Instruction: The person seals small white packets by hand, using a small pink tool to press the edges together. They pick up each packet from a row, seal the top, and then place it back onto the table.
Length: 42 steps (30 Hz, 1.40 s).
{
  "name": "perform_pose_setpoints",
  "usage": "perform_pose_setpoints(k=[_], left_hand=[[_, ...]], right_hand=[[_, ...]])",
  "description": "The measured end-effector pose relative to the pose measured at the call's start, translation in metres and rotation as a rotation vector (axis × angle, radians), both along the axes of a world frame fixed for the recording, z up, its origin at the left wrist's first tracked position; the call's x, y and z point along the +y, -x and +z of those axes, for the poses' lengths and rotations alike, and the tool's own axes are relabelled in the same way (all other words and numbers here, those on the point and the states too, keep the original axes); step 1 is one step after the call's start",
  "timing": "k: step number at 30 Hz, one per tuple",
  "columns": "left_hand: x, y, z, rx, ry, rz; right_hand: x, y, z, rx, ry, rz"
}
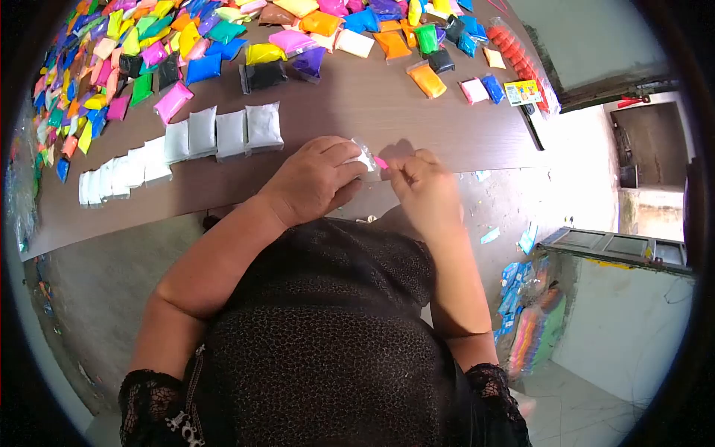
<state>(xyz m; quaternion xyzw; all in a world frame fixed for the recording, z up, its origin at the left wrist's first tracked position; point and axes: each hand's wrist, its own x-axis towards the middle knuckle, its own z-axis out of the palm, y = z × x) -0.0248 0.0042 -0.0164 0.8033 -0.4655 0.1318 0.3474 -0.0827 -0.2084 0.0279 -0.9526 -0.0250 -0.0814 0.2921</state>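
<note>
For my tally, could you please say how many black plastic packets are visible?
5 black plastic packets: one behind the white plastic packets, two in the left pile, two far right; more may be hidden.

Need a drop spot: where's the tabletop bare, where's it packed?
Bare table: a wide patch beyond the left hand and right hand, which pinch a small clear bag, bordered by white packets, black packet and orange packet; also right of the right hand to the edge. Crowded: coloured packets across the far side and left end.
</note>
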Motion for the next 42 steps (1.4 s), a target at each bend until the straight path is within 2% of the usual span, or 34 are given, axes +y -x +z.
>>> perform_pose_setpoints(k=[2, 5, 7, 9, 10, 11, 13, 14, 15, 16, 17, 18, 19, 20, 22, 23, 25, 27, 32, 33, 35, 37, 39, 40, 41, 42], left_hand=[[0.0, -0.001, -0.006, -0.007, 0.005, -0.025], [-0.002, -0.003, -0.024, 0.003, -0.026, -0.023], [-0.006, -0.005, -0.034, -0.031, -0.018, -0.038], [-0.005, -0.002, -0.019, -0.155, -0.038, -0.023], [-0.006, -0.001, -0.02, -0.188, -0.097, -0.022], [-0.006, 0.0, -0.025, -0.215, -0.152, -0.021], [-0.004, 0.005, -0.026, -0.207, -0.256, -0.03], [-0.002, 0.008, -0.026, -0.231, -0.273, -0.007], [-0.002, 0.011, -0.027, -0.146, -0.161, -0.033], [-0.002, 0.011, -0.021, -0.056, -0.045, -0.063], [-0.003, 0.009, -0.016, -0.065, -0.048, -0.051], [-0.006, 0.008, -0.012, 0.14, 0.116, 0.015], [-0.008, 0.006, -0.006, 0.346, 0.281, 0.079], [-0.011, 0.0, -0.007, 0.342, 0.281, 0.087], [-0.014, -0.013, -0.01, 1.095, 0.65, -0.068], [-0.008, -0.013, 0.004, 1.091, 0.647, -0.069], [0.001, -0.01, 0.027, 1.466, 0.365, -0.006], [-0.004, -0.008, 0.015, 1.469, 0.37, 0.021], [-0.005, -0.009, 0.001, 1.233, 0.552, -0.021], [-0.006, -0.01, 0.001, 1.239, 0.545, -0.031], [-0.007, -0.012, 0.008, 1.381, 0.814, -0.048], [-0.005, -0.014, 0.013, 1.401, 0.763, -0.069], [-0.007, -0.012, 0.017, 0.869, 0.515, 0.108], [-0.002, -0.011, 0.021, 0.422, 0.351, 0.136], [0.0, -0.009, 0.024, 0.443, 0.345, 0.106], [0.002, -0.007, 0.026, 0.151, 0.066, 0.111]], right_hand=[[0.007, 0.005, 0.002, 0.101, 0.26, -0.011], [-0.014, 0.001, -0.023, -0.025, 0.403, 0.008], [-0.005, 0.001, -0.002, -0.06, 0.273, -0.02], [-0.008, -0.001, -0.015, -0.083, 0.223, 0.028], [-0.008, -0.002, -0.002, 0.182, 0.215, -0.061], [-0.008, -0.009, -0.001, 0.264, 0.257, -0.144], [-0.013, -0.01, -0.001, 0.123, 0.192, -0.109], [-0.025, -0.012, -0.015, -0.027, 0.027, -0.096], [-0.031, -0.015, -0.024, -0.169, -0.135, -0.085], [-0.03, -0.016, -0.026, -0.183, -0.142, -0.072], [-0.03, -0.017, -0.027, -0.116, -0.266, -0.131], [-0.031, -0.017, -0.029, -0.045, -0.389, -0.19], [-0.031, -0.018, -0.032, -0.048, -0.393, -0.181], [-0.031, -0.019, -0.035, -0.078, -0.413, -0.193], [-0.035, -0.021, -0.043, -0.109, -0.437, -0.202], [-0.038, -0.022, -0.048, -0.087, -0.441, -0.197], [-0.043, -0.024, -0.048, -0.076, -0.445, -0.198], [-0.042, -0.023, -0.046, -0.055, -0.432, -0.199], [-0.038, -0.022, -0.034, 0.036, -0.489, -0.222], [-0.039, -0.021, -0.035, 0.041, -0.495, -0.226], [-0.035, -0.022, -0.039, -0.001, -0.561, -0.223], [-0.032, -0.023, -0.038, -0.052, -0.626, -0.232], [-0.032, -0.021, -0.036, -0.068, -0.578, -0.196], [-0.037, -0.021, -0.041, -0.102, -0.472, -0.152], [-0.041, -0.021, -0.043, -0.095, -0.468, -0.187], [-0.041, -0.022, -0.043, -0.069, -0.41, -0.172]])
